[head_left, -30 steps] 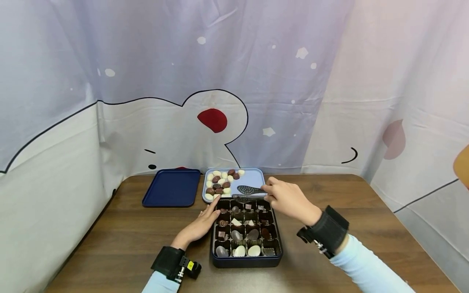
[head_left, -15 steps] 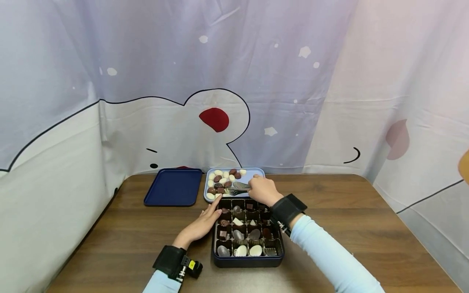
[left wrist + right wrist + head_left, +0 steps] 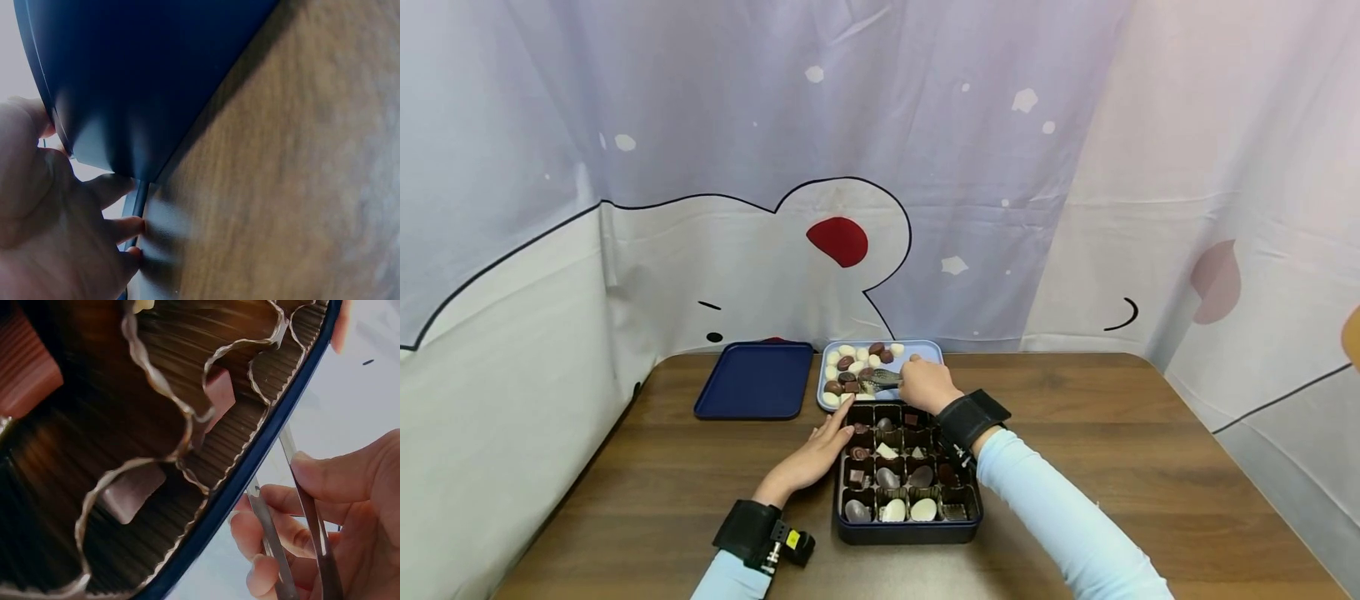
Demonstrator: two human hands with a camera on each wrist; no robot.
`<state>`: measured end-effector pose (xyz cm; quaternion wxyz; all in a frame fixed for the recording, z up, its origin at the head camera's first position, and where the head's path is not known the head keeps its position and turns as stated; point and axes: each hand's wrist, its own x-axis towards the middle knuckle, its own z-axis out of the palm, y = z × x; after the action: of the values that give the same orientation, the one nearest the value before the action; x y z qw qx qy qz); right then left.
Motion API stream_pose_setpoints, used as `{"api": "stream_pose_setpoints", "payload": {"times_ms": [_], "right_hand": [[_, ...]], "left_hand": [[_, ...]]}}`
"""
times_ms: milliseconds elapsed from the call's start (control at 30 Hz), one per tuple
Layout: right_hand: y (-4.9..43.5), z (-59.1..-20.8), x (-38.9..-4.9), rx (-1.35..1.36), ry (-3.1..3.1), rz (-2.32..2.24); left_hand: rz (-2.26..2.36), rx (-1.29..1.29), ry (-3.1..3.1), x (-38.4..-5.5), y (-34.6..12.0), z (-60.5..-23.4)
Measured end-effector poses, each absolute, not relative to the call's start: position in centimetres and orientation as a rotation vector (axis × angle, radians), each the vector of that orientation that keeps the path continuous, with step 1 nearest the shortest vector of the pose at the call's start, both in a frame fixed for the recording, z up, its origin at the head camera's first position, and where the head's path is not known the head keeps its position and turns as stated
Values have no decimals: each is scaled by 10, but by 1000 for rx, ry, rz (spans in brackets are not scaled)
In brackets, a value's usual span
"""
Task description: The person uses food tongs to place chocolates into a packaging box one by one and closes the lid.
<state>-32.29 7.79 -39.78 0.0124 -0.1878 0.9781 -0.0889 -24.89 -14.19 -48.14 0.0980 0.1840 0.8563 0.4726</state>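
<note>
My right hand (image 3: 927, 386) grips metal tongs (image 3: 886, 378) over the light blue tray (image 3: 928, 352). Their perforated ends are down among white and brown chocolates; whether they pinch a piece, I cannot tell. The right wrist view shows thumb and fingers on the two tong arms (image 3: 272, 531), beyond the box rim (image 3: 244, 472). A dark compartment box (image 3: 910, 535) stands before the tray, with chocolates in its cells, among them a white egg-shaped one (image 3: 892, 510). My left hand (image 3: 805, 465) rests at its far left corner, fingers mostly straight, thumb at the rim, touching the navy side wall (image 3: 137, 81).
An navy tray (image 3: 752, 382) lies left of the light blue tray. Both stand near the far edge of the wooden table (image 3: 1075, 433), with a printed curtain (image 3: 962, 208) hanging behind. My right forearm passes just right of the box.
My right hand has moved left with the tongs, from the tray's right side to the chocolates, and the tong ends have come closer together. My left hand stays at the box corner.
</note>
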Motion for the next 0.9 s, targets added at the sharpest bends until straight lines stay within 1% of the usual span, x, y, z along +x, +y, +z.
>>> {"api": "stream_pose_setpoints", "payload": {"times_ms": [167, 533, 767, 900], "right_hand": [[77, -398, -322, -507, 3089, -254], [78, -400, -324, -435, 3109, -197], [84, -405, -327, -469, 3164, -115], [87, -403, -325, -476, 3163, -115]], "left_hand": [[1405, 541, 2527, -249, -142, -481], [1403, 549, 2523, -251, -143, -486], [1384, 522, 2524, -248, -142, -478], [1367, 492, 2518, -250, -142, -482]]}}
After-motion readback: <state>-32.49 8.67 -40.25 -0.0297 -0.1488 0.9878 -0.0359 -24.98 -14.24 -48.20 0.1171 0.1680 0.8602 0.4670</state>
